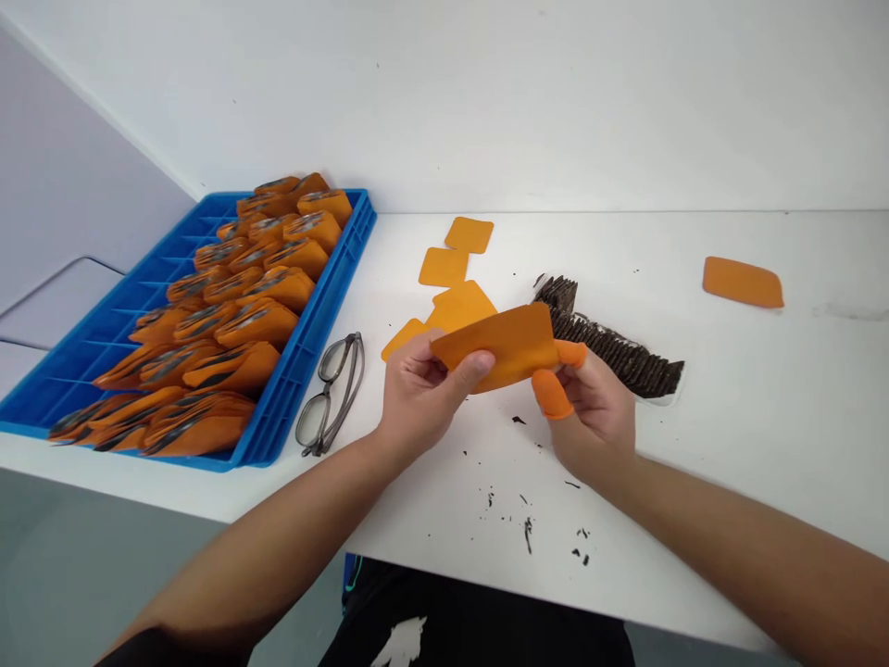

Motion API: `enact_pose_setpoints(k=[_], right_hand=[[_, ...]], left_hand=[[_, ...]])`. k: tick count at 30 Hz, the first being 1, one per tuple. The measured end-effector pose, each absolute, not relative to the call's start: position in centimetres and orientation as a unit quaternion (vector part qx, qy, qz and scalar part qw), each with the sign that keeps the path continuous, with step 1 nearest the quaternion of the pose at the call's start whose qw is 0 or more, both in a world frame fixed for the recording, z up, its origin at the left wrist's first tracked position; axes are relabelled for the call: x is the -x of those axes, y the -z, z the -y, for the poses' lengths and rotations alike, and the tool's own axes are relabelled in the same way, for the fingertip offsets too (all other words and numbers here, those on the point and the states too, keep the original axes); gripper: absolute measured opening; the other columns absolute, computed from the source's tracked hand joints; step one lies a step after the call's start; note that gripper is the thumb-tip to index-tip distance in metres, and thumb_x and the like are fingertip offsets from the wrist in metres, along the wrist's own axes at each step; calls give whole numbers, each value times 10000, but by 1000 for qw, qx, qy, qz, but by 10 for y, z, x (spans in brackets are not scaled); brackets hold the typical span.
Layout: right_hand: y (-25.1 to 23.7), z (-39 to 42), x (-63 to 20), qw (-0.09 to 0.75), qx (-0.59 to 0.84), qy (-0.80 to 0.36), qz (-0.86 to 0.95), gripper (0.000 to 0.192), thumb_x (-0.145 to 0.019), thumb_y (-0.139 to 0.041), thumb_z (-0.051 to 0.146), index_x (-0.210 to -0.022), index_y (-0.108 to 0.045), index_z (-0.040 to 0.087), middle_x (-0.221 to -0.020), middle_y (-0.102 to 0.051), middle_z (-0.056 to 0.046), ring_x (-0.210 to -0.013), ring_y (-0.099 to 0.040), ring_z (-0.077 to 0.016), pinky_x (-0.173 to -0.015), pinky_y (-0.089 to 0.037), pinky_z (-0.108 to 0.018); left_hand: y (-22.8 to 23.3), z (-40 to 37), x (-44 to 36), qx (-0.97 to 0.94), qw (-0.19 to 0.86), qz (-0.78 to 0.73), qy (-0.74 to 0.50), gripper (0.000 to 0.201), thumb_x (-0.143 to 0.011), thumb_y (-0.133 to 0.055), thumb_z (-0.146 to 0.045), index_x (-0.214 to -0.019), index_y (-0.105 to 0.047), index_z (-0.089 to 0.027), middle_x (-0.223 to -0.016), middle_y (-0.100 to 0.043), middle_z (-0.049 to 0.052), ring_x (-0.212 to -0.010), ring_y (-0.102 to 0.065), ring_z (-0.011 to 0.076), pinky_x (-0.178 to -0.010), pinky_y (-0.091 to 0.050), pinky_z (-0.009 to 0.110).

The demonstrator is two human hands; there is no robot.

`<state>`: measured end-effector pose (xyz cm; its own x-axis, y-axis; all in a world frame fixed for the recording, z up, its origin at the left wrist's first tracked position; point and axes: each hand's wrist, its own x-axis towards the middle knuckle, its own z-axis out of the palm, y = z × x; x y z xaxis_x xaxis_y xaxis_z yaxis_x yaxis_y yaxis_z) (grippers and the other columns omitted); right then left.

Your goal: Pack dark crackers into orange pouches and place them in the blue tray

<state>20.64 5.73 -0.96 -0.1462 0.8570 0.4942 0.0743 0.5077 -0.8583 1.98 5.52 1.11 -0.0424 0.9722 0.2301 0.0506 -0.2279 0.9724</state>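
Observation:
Both my hands hold one flat orange sleeve (507,343) above the white table (764,408). My left hand (417,389) pinches its left end between thumb and fingers. My right hand (590,403), with orange rubber cots on thumb and forefinger, grips its right end. Right behind the sleeve lies a long row of dark, thin flat pieces (618,357). Several loose orange sleeves (455,278) lie flat beyond my hands.
A blue tray (292,371) at the left is packed with filled orange sleeves (229,315). Grey-framed glasses (331,389) lie beside it. One more orange sleeve (742,282) lies far right. Dark crumbs (528,528) dot the table near its front edge.

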Motion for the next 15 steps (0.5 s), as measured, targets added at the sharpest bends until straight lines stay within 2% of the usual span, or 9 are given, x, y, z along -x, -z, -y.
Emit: enact_pose_setpoints(k=[3,6,9,10,11,13,15], right_hand=[[8,-59,-206,553,371,-337,665,73,-1049,-607,244,-1026,-677,243,-773,-542,27,-658,-488,-102,-577,-417,-249],[5,-59,-207,553,382,-310,673,100,-1026,-620,215,-958,-690,239,-714,-474,39,-622,-430,-98,-539,-361,-243],[2,-54,-207,555,387,-280,681,107,-984,-669,212,-878,-663,222,-689,-459,46,-597,-391,-90,-519,-328,-239],[1,-53,-207,556,390,-273,681,146,-973,-685,214,-836,-633,213,-683,-454,47,-591,-381,-86,-516,-317,-238],[1,-51,-207,558,394,-267,680,200,-965,-698,219,-795,-592,205,-673,-439,50,-586,-369,-82,-514,-305,-238],[2,-50,-207,560,401,-261,676,315,-955,-722,244,-731,-507,197,-654,-395,55,-582,-353,-78,-515,-286,-243],[3,-52,-207,564,404,-262,671,393,-952,-739,288,-701,-452,197,-642,-364,58,-578,-339,-78,-512,-272,-247]], left_hand=[[-6,-56,-21,-582,427,-477,-501,304,-861,-837,-466,-871,-709,-191,-744,-659,-2,-637,-598,99,-563,-472,226],[-6,-58,-21,-616,419,-477,-466,217,-821,-875,-363,-919,-770,-200,-827,-717,25,-740,-634,117,-662,-508,241],[-7,-60,-19,-626,367,-467,-506,423,-772,-909,-372,-1137,-738,-244,-961,-694,18,-859,-630,123,-787,-542,251],[-8,-60,-17,-631,348,-459,-520,470,-792,-895,-394,-1201,-710,-252,-1014,-688,24,-882,-632,123,-817,-549,259],[-8,-61,-15,-637,331,-452,-529,437,-842,-855,-419,-1210,-694,-248,-1040,-686,32,-888,-635,123,-831,-552,269],[-10,-62,-12,-653,311,-445,-529,256,-962,-725,-452,-1054,-703,-214,-971,-689,35,-831,-626,117,-798,-539,276],[-11,-64,-10,-667,310,-448,-508,304,-1022,-641,-446,-866,-674,-188,-832,-671,21,-762,-598,113,-734,-505,268]])
